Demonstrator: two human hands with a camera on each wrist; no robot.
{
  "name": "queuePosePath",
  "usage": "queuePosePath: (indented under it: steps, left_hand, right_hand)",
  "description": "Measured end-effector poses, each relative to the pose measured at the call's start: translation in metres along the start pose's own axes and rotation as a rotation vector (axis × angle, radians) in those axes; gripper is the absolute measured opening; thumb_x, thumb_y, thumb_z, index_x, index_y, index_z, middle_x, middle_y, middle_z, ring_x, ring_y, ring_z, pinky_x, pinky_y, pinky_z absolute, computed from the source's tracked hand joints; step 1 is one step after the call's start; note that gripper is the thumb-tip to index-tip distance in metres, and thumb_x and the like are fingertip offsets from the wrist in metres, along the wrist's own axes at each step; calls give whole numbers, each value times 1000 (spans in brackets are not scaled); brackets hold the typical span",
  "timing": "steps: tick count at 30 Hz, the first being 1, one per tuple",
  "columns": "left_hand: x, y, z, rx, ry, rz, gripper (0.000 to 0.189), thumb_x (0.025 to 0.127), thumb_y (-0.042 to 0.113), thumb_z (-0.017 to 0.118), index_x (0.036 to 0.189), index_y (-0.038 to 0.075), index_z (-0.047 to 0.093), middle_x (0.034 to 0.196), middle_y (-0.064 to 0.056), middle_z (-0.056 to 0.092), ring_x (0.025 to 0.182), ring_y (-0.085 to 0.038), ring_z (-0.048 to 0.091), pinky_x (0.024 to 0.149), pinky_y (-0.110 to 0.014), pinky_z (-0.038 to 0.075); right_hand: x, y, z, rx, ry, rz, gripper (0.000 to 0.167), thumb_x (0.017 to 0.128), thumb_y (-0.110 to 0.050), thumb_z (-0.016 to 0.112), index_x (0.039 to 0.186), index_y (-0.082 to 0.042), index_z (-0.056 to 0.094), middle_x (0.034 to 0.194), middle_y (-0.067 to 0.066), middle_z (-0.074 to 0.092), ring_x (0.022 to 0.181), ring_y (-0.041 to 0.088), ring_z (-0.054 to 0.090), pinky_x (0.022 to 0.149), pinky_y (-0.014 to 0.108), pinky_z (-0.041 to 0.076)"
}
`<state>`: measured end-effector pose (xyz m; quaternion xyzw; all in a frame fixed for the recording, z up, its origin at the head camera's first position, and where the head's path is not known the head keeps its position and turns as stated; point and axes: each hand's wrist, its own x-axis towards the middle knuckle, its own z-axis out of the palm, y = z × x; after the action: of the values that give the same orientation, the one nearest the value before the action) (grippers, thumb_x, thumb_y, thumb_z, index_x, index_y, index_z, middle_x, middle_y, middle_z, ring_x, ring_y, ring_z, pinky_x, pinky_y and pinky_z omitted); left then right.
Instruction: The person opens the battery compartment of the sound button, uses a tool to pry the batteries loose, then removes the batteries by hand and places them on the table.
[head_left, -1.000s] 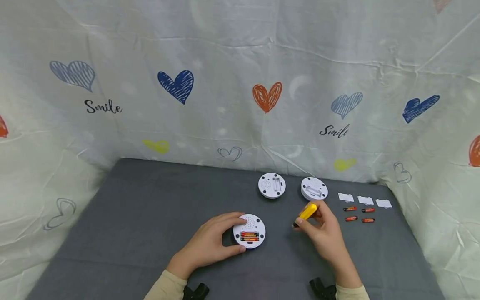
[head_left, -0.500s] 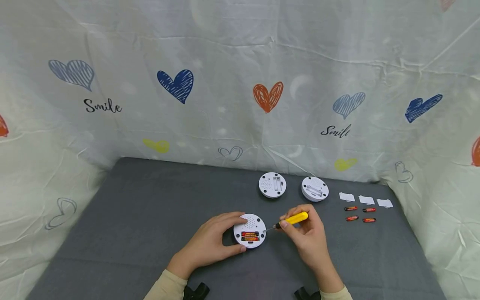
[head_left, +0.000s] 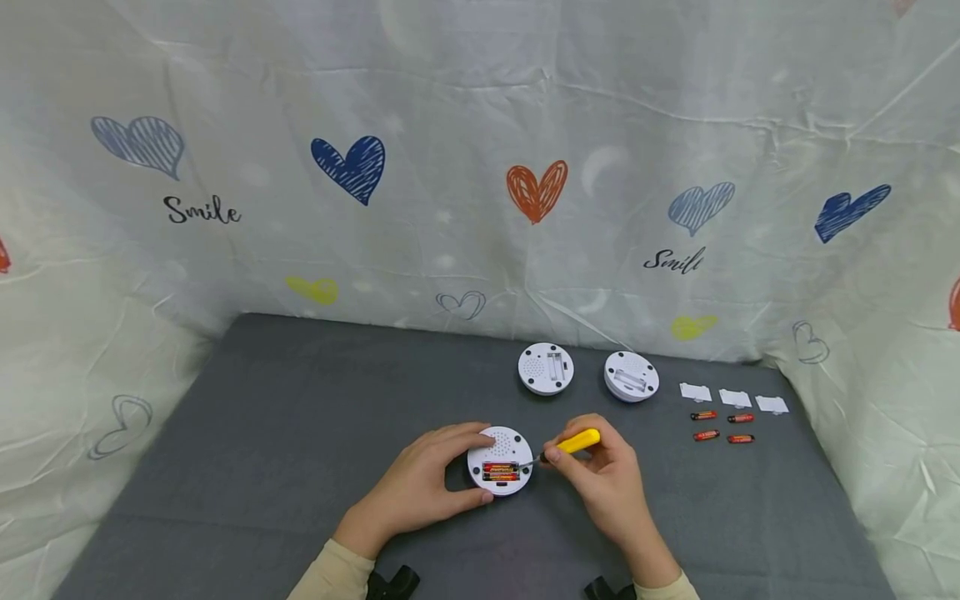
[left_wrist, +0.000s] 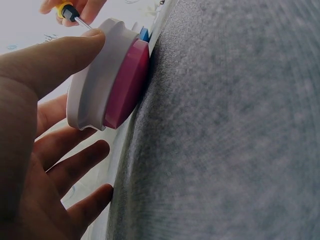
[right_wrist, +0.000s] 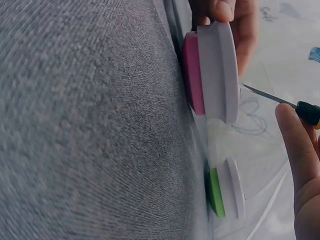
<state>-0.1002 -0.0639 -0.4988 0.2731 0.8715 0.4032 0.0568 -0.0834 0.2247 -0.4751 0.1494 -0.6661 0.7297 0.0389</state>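
An upside-down buzzer button [head_left: 498, 440] lies on the table, its round white base up and two red-and-black batteries [head_left: 500, 472] in its compartment. The left wrist view shows its pink cap [left_wrist: 127, 82] underneath. My left hand [head_left: 420, 487] grips the base at its left side between thumb and fingers. In my right hand [head_left: 600, 479] is a screwdriver [head_left: 579, 441], pinched by its yellow handle and black collar. Its metal shaft points left, and the tip is at the right end of the batteries. In the right wrist view the shaft [right_wrist: 270, 96] reaches close to the base.
Two more buzzer buttons lie upside down behind, one in the middle [head_left: 534, 383] and one to its right [head_left: 632, 364], both with bare compartments. Farther right are three white battery covers [head_left: 735, 399] and several loose batteries [head_left: 707, 435]. A printed curtain [head_left: 450, 167] hangs behind the grey table [head_left: 337, 383].
My right hand has moved left from near the rear right button, and the screwdriver has swung to point at the batteries. The left hand keeps its grip on the button.
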Motion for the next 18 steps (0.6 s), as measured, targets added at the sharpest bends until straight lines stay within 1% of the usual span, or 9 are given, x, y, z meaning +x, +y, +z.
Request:
queuePosePath:
  steps: [7,11,14,18]
  left_hand:
    - [1,0,0,-3,2,10,65,89,48,92,147,28,68,159,7,58,145,-21,56,116,-56,49]
    - [1,-1,1,2,2,5,67,87,46,94,146,28,69,159,8,58,146,-18,55,117,-53,48]
    - [2,-2,2,10,5,5,67,86,46,95,146,28,69,159,8,58,146,-16,54,118,-52,47]
    - [2,-2,3,14,15,12,67,86,45,95,145,28,70,158,7,59,146,-17,55,117,-53,48]
  right_hand:
    - [-1,1,4,-48,-5,-39,28,88,19,80,109,5,66,106,26,58,99,25,76,81,43,67]
    - [-1,3,6,-72,-11,-62,30,87,20,81,108,5,66,104,25,60,99,27,76,80,40,67]
    - [-1,4,6,-85,-15,-72,31,87,20,81,108,4,67,104,25,61,98,30,76,80,38,67]
    - [-2,8,5,-84,-16,-78,29,88,19,80,109,4,67,104,24,61,98,29,75,80,38,67]
